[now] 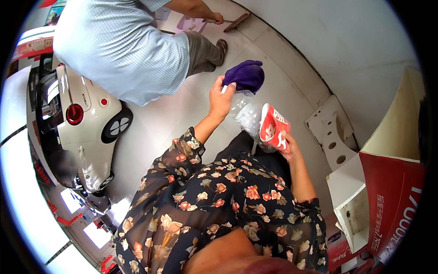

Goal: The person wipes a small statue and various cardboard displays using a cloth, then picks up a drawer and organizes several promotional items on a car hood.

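Note:
My left hand point(220, 97) grips a purple cloth point(244, 76), bunched up, with a bit of something white showing between the fingers. Just below the cloth is a clear plastic bottle point(247, 114), tilted, its upper end close to my left hand. My right hand point(291, 147) holds a flattened red and white printed piece point(273, 128), paper or thin card, against the bottle's lower part. Whether the fingers of my right hand also grip the bottle cannot be told. Both hands are in front of my body, above the tiled floor.
Ahead on the left, a person in a light checked shirt point(123, 51) holds a long-handled floor tool point(236, 22). A small cream car point(89, 113) stands at the left. At the right are a pale wall point(342, 44), a white panel with holes point(330, 132) and a red printed board point(390, 202).

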Available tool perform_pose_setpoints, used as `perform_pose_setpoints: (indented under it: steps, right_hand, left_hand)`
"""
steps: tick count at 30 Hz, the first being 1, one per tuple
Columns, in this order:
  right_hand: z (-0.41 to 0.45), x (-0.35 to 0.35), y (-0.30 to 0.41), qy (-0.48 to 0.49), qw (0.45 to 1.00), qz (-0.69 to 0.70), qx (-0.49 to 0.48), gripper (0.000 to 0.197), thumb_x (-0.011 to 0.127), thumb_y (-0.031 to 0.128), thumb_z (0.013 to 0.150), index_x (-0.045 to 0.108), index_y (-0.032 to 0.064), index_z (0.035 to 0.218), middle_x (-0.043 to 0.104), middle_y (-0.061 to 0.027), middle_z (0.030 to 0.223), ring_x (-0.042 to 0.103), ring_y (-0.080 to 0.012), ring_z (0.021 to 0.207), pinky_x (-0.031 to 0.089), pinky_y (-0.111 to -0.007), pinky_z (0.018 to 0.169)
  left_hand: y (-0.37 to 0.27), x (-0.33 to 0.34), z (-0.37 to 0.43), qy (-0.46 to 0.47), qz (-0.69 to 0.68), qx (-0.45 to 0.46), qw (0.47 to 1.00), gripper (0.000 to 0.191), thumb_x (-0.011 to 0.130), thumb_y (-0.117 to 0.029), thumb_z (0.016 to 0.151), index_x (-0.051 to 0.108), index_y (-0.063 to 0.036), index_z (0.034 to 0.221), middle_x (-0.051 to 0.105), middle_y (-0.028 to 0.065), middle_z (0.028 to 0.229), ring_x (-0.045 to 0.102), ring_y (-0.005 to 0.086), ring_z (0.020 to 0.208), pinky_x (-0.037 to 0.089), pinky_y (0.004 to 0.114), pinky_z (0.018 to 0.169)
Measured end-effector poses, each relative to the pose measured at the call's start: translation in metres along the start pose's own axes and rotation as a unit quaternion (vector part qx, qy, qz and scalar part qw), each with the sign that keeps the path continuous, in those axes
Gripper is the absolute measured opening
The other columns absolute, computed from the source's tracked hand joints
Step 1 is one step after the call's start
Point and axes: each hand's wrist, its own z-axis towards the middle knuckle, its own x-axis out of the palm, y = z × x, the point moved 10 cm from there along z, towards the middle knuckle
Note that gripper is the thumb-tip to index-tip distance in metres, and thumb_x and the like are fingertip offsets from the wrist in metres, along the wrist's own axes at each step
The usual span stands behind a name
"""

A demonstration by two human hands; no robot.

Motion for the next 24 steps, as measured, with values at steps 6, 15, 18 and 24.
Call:
perform_pose_setpoints:
  steps: [6, 15, 18, 24]
  right_hand:
    - [-0.014, 0.006, -0.017, 0.125, 0.988, -0.058, 0.064, 0.08, 0.069, 0.039, 0.085, 0.03, 0.0012, 0.143, 0.049, -0.0252, 0.134, 0.05, -0.0431, 0.123, 0.044, -0.063, 0.095]
    - [-0.025, 0.016, -0.026, 0.158, 0.979, -0.081, 0.104, 0.073, 0.073, 0.031, 0.083, 0.038, -0.0026, 0.137, 0.057, -0.0197, 0.128, 0.062, -0.0301, 0.11, 0.051, -0.044, 0.096]
    - [-0.03, 0.004, -0.027, 0.132, 0.984, -0.108, 0.053, 0.074, 0.072, 0.035, 0.084, 0.038, -0.002, 0.138, 0.057, -0.0207, 0.127, 0.062, -0.031, 0.109, 0.052, -0.046, 0.094]
    - [-0.039, -0.012, 0.001, 0.032, 0.995, -0.096, 0.016, 0.061, 0.065, 0.039, 0.088, 0.043, 0.0032, 0.133, 0.051, -0.0245, 0.131, 0.053, -0.0384, 0.12, 0.051, -0.053, 0.093]
  left_hand:
    - [-0.001, 0.021, -0.009, 0.054, 0.013, -0.025, 0.998, 0.02, 0.063, -0.013, 0.087, 0.059, -0.0027, 0.103, 0.064, 0.0008, 0.086, 0.055, 0.007, 0.077, 0.044, 0.024, 0.071]
    - [0.01, 0.026, 0.006, 0.054, 0.084, -0.004, 0.995, 0.027, 0.064, -0.021, 0.083, 0.061, -0.0014, 0.101, 0.068, 0.007, 0.082, 0.06, 0.013, 0.073, 0.047, 0.028, 0.07]
    - [0.008, 0.024, 0.015, 0.049, 0.14, 0.053, 0.988, 0.027, 0.063, -0.022, 0.084, 0.061, -0.0031, 0.103, 0.069, 0.0109, 0.083, 0.065, 0.0178, 0.075, 0.048, 0.03, 0.07]
    - [0.035, -0.006, 0.024, 0.021, 0.116, -0.024, 0.993, 0.023, 0.063, -0.021, 0.085, 0.062, -0.0039, 0.101, 0.067, 0.007, 0.074, 0.064, 0.0144, 0.068, 0.048, 0.03, 0.067]
